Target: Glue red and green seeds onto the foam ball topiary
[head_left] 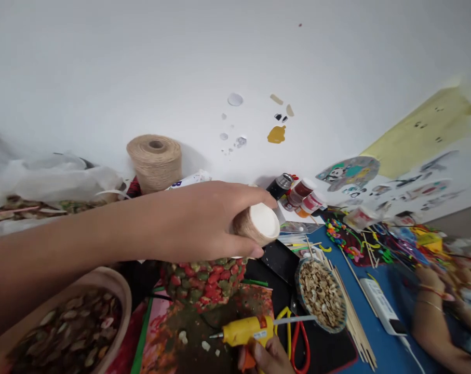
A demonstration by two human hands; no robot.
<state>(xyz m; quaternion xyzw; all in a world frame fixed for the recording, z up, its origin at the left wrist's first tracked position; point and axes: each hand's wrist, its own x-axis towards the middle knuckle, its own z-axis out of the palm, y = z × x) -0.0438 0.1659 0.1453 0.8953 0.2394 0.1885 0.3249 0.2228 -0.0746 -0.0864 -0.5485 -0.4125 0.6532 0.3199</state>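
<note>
My left hand [219, 223] reaches in from the left, its fingers wrapped round a small cup [247, 224] covered in jute twine. The cup tilts so that its white round end faces right. Directly beneath is a rounded object [207, 280] covered in red and green pieces, partly hidden by the hand; whether the cup touches it I cannot tell. At the bottom, my right hand [268, 358] grips a yellow hot glue gun [246, 331], nozzle pointing left, with a white glue stick out of its back. Pale bits [206, 345] lie on the paint-stained board [169, 332] near the nozzle.
A large twine spool [155, 163] stands by the wall. A bowl [120, 291] of shell-like pieces is front left, a basket [321, 291] of pale pieces right. Red-handled scissors [300, 348], sticks [352, 317], paint jars [300, 195] and a power strip [381, 304] lie around. Another person's arm [430, 311] rests far right.
</note>
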